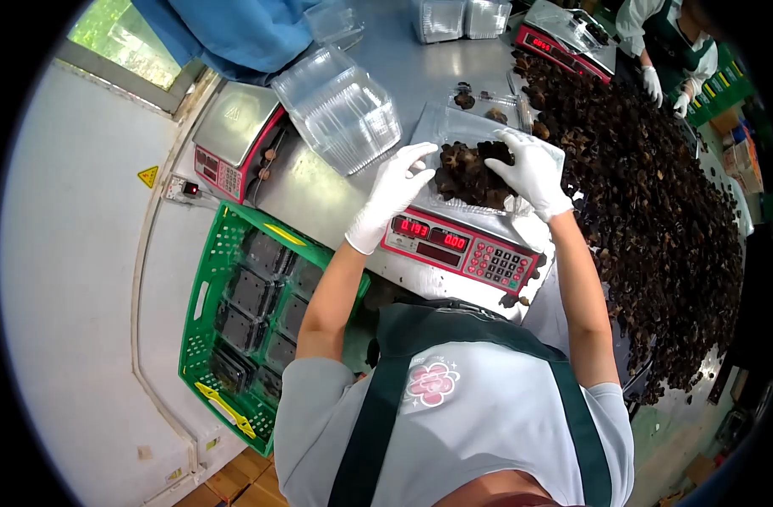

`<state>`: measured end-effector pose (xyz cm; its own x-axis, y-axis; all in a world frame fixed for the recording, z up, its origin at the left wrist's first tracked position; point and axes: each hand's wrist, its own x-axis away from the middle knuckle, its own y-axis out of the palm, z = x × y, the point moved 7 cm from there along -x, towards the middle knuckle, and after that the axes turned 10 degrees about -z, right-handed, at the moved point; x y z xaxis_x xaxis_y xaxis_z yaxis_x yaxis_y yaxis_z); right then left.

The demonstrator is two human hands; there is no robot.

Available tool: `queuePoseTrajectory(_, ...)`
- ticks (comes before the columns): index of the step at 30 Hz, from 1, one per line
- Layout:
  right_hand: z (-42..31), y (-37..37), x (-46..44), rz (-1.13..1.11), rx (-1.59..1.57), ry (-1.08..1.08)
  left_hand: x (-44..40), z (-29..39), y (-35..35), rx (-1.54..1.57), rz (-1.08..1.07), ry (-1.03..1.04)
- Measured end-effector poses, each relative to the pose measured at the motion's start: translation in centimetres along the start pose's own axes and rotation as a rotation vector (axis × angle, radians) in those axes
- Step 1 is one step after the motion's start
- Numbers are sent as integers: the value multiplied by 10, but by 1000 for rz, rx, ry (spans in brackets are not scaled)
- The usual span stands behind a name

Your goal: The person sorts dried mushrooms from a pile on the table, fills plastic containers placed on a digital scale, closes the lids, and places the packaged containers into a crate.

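A clear plastic container (454,205) with dark brown mushrooms (473,176) heaped in it rests on a red-and-silver weighing scale (462,249), whose display reads 0.193. At the container's left side is my left hand (393,196), white-gloved, its fingers curved and apart with nothing visible between them. My right hand (532,176), also gloved, is over the container's right side, thumb and fingers spread beside the mushrooms. The container's raised clear lid (454,123) is behind the heap. My right hand hides part of the container's right edge.
A large mushroom pile (657,245) covers the table's right side. Stacked clear containers (340,110) and a second scale (239,127) stand to the left. A green crate (202,313) holds packed boxes. Beyond, a gloved co-worker (669,42) stands near another scale (564,46).
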<state>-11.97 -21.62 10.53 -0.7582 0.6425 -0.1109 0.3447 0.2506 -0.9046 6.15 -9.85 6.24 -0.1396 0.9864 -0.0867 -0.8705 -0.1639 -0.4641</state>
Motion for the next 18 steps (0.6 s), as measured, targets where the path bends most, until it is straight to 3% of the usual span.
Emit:
queuePoseTrajectory(4,18,23,-9,-17,-73,31,-17,0,16,-118,-60,37)
queuePoseTrajectory(6,23,14,-2,88,-197,17,-21,14,28,-245,-78,60)
queuePoseTrajectory(8,38,4,9,215,-318,73,-21,28,34,-453,53,343)
queuePoseTrajectory(11,57,-17,31,370,-368,180,-23,24,47,-504,-38,300)
queuePoseTrajectory(12,69,-18,39,375,-445,250,-21,29,44,-445,30,350)
queuePoseTrajectory(14,101,-17,57,400,-384,367,-22,29,38,-180,75,255)
queuePoseTrajectory(16,130,-14,76,371,-126,340,-23,35,30,-68,121,227)
queuePoseTrajectory(18,146,-10,86,86,57,525,-26,37,26,48,163,192)
